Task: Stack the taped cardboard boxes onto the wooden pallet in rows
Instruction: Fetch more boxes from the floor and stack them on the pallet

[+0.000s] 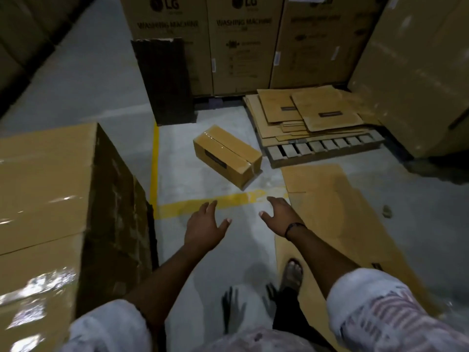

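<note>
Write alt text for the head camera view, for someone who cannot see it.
The left hand and right hand reach open toward a taped box ahead, touching nothing. Just right of the box, a wooden pallet holds flattened cardboard; tall washing machine cartons stand behind.

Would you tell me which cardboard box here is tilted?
The small taped box beside the pallet; the large washing-machine cartons stand upright.
</note>
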The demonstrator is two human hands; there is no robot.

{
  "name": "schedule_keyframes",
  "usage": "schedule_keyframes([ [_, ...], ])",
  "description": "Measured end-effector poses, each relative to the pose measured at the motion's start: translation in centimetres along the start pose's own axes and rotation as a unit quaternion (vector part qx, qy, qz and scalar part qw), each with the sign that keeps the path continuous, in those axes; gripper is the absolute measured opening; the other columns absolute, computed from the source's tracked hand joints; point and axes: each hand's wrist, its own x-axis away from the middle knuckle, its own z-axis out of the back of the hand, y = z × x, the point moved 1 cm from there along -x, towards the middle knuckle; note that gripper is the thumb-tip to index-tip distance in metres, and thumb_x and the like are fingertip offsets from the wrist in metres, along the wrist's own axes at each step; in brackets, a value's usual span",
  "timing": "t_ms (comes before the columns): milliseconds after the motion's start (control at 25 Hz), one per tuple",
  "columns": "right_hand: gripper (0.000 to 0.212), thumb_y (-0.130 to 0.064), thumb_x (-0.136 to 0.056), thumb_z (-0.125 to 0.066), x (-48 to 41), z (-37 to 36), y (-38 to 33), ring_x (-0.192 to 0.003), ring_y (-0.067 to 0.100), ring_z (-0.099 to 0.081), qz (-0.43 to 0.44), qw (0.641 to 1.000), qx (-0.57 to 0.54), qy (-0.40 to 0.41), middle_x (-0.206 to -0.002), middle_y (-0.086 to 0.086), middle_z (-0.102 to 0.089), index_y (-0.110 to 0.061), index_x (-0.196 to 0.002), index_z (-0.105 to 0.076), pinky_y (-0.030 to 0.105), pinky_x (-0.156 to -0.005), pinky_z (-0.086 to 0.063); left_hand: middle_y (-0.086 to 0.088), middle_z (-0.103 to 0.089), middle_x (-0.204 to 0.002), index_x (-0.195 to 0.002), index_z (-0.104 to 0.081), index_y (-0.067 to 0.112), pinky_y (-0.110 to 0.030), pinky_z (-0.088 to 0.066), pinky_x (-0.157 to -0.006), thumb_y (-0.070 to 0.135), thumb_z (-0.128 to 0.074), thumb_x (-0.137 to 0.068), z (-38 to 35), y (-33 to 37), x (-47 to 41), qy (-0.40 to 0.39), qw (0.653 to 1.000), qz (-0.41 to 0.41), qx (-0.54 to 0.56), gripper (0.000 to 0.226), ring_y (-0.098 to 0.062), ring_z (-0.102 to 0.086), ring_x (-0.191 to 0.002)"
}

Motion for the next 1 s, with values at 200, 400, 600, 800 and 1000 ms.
schedule_keyframes([
  [200, 0.071, -0.048, -0.101, -0.054, -13.9, 7.9, 4.4, -0.144, 0.034, -0.036, 0.022, 0.999, 0.011, -0.045, -0.162, 0.011, -0.029, -0.016, -0.158, -0.028, 0.047, -0.115, -0.036, -0.01, -0.036, -0.162, -0.16, -0.029, 0.021, -0.05, -0.042, -0.111, 0.065, -0.054, -0.096, 0.3, 6.4, -12.7, 0.023, 0.997, 0.072, 0.013, 0.081, -0.039, -0.042, -0.141],
  [400, 0.074, -0.049, -0.1, -0.054, -27.7, 14.2, 5.3, -0.143, 0.038, -0.035, 0.078, 0.99, 0.069, -0.095, -0.163, 0.012, -0.025, -0.016, -0.159, -0.025, 0.05, -0.113, -0.037, -0.013, -0.037, -0.162, -0.16, -0.03, 0.018, -0.046, -0.04, -0.112, 0.061, -0.053, -0.098, 0.9, 10.6, -23.4, 0.027, 0.994, 0.104, 0.002, 0.079, -0.038, -0.042, -0.141],
  [600, 0.066, -0.044, -0.099, -0.058, -40.6, 15.2, 4.0, -0.15, 0.033, -0.023, 0.115, 0.982, 0.092, -0.114, -0.167, 0.006, -0.01, -0.019, -0.155, -0.034, 0.045, -0.116, -0.034, -0.01, -0.033, -0.164, -0.162, -0.027, 0.021, -0.046, -0.041, -0.112, 0.06, -0.052, -0.099, -0.6, 9.2, -34.1, -0.024, 0.987, 0.157, 0.01, 0.078, -0.037, -0.04, -0.142],
  [800, 0.07, -0.048, -0.098, -0.057, -55.4, 15.0, 3.9, -0.148, 0.038, -0.026, 0.088, 0.973, 0.137, -0.163, -0.168, 0.007, -0.005, -0.021, -0.157, -0.03, 0.047, -0.115, -0.035, -0.011, -0.036, -0.162, -0.162, -0.026, 0.02, -0.049, -0.045, -0.107, 0.057, -0.053, -0.1, -1.7, 4.4, -49.0, -0.076, 0.979, 0.183, 0.036, 0.076, -0.037, -0.045, -0.139],
  [1000, 0.07, -0.048, -0.1, -0.055, -67.9, 15.8, 0.3, -0.149, 0.036, -0.022, 0.079, 0.961, 0.172, -0.202, -0.168, 0.005, -0.007, -0.023, -0.158, -0.026, 0.048, -0.117, -0.032, -0.01, -0.039, -0.16, -0.161, -0.026, 0.021, -0.047, -0.046, -0.104, 0.058, -0.051, -0.101, -0.1, 2.2, -61.3, -0.124, 0.973, 0.187, 0.052, 0.075, -0.036, -0.047, -0.136],
])
